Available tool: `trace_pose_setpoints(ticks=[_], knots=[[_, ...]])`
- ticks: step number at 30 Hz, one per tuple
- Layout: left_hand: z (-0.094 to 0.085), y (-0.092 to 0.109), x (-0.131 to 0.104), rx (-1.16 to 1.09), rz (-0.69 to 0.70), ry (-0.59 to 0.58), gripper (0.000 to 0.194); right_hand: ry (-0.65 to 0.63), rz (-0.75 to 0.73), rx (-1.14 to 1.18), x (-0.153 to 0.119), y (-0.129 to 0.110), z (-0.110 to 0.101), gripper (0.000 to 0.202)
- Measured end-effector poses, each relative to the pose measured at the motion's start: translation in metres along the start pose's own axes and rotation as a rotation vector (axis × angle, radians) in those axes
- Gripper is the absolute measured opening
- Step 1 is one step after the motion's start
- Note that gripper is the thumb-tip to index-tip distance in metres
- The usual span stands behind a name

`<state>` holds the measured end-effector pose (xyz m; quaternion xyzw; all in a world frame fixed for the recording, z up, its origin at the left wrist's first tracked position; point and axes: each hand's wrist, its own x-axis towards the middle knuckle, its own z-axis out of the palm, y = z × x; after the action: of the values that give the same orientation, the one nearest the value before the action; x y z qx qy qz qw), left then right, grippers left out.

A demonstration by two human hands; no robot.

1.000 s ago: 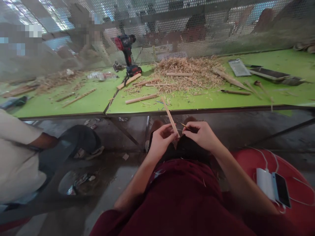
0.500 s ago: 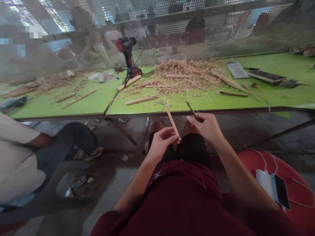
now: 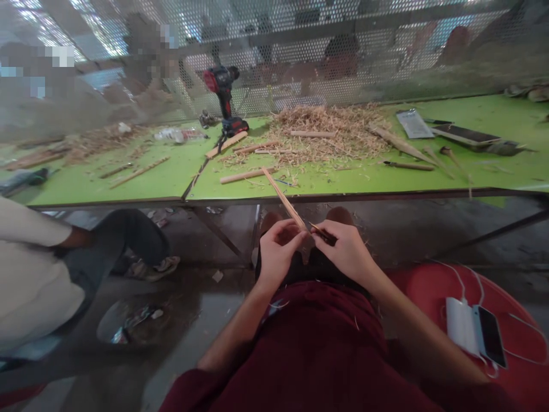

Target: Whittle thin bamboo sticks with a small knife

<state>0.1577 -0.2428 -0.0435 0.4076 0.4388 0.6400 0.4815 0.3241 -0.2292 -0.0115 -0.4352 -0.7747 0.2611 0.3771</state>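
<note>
My left hand (image 3: 281, 247) pinches a thin pale wooden stick (image 3: 281, 196) near its lower end. The stick slants up and left, its far tip over the front edge of the green table (image 3: 369, 182). Right beside it, my right hand (image 3: 341, 245) is closed around a slim dark-handled carving knife (image 3: 322, 232). The knife's tip points up and left at the held end of the stick. Fingers of both hands meet or nearly meet there, above my lap, and partly hide the blade.
Curly wood shavings (image 3: 334, 120) heap at the table's back, with loose sticks (image 3: 246, 175) around. A cordless drill (image 3: 225, 97) stands left. Another knife (image 3: 409, 166) lies right. A red stool (image 3: 433, 297) holds a power bank (image 3: 462, 325) and a phone (image 3: 489, 335). A person (image 3: 38, 257) sits left.
My right hand has moved left and down with the knife, up to the stick. The stick's far end has swung left in my left hand.
</note>
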Motion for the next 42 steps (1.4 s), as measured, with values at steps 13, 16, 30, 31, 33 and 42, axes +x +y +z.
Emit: trace_pose_setpoints(ticks=[13, 16, 30, 31, 33, 42], knots=[[0.0, -0.001, -0.001, 0.156, 0.003, -0.091, 0.034, -0.122, 0.002, -0.193, 0.004, 0.01, 0.003, 0.015], [0.0, -0.002, -0.002, 0.185, 0.002, -0.091, 0.033, -0.12, -0.012, -0.205, 0.004, 0.014, 0.004, 0.016], [0.0, -0.001, -0.003, 0.152, -0.116, -0.153, 0.032, -0.173, -0.081, -0.117, 0.007, 0.024, -0.009, 0.011], [0.001, -0.001, -0.003, 0.148, -0.123, -0.153, 0.032, -0.172, -0.085, -0.123, 0.007, 0.023, -0.011, 0.011], [0.001, 0.0, -0.003, 0.135, -0.128, -0.147, 0.036, -0.174, -0.079, -0.129, 0.007, 0.019, -0.013, 0.01], [-0.001, -0.006, -0.001, 0.108, -0.114, -0.125, 0.043, -0.159, 0.018, -0.049, 0.004, 0.015, -0.003, 0.011]])
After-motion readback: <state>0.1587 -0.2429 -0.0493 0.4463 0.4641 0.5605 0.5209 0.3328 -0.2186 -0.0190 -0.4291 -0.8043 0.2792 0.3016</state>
